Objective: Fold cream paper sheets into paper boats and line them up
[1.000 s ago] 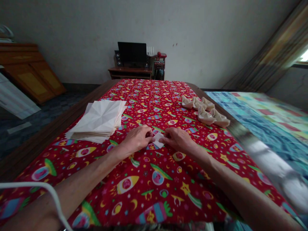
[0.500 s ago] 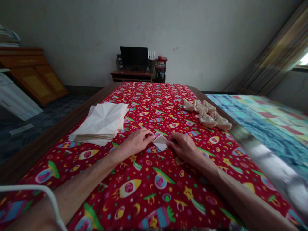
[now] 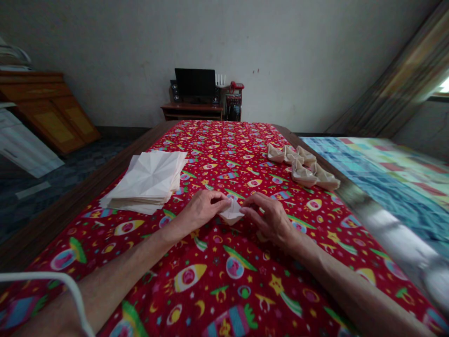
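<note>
White folded paper, flatter half a second ago, has opened cup-like on the cloth-covered surface, seemingly closer to the paper shapes at far right. The left hand pinches its left side; the right hand meets its right corner, grasp unclear.

Black monitor on a brown desk

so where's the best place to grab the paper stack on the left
Probably the right edge of the paper stack, approached from the right: that layered side faces the left hand, and the sheets lie flat but unevenly aligned, so a grip pinching top and bottom together should suit.
</note>
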`<state>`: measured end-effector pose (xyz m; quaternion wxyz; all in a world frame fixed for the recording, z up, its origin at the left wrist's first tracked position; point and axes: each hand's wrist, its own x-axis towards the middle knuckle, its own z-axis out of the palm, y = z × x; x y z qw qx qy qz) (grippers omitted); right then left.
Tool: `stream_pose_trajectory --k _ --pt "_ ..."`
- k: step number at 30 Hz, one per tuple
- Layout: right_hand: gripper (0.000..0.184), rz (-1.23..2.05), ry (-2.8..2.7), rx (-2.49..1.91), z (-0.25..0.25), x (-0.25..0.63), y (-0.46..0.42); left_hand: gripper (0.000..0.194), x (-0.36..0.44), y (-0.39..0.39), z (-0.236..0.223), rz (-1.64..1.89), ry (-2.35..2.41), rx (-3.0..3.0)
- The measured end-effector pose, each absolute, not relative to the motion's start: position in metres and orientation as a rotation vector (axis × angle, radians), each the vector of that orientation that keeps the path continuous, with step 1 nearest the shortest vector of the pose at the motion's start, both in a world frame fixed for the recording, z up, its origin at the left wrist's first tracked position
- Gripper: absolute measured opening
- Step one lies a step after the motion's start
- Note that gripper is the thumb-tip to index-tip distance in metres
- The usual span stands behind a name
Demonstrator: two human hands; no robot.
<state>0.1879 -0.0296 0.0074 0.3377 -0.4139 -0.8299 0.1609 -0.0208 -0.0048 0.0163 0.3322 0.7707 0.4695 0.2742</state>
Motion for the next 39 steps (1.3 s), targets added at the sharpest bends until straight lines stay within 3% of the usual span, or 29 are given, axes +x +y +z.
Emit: stream_pose_trajectory --k 7,18,28,39 --pt "0.027 0.763 -1.955 -1.200 0.004 0.178 -0.020 0.021 -0.007 -0.017 0.025 0.881 1.192 2.181" --pt "0.026 0.720 -1.701 -1.261 0.006 0.185 -0.017 0.019 -0.015 -0.008 0.025 1.096 1.308 2.242" --pt "0.020 0.523 -1.706 -1.446 0.001 0.199 -0.005 0.020 -0.034 0.012 0.013 1.020 1.437 2.290" --pt "0.021 0.268 -2.186 -1.616 0.006 0.205 0.001 0.015 -0.041 0.020 -0.008 0.655 1.641 2.550"
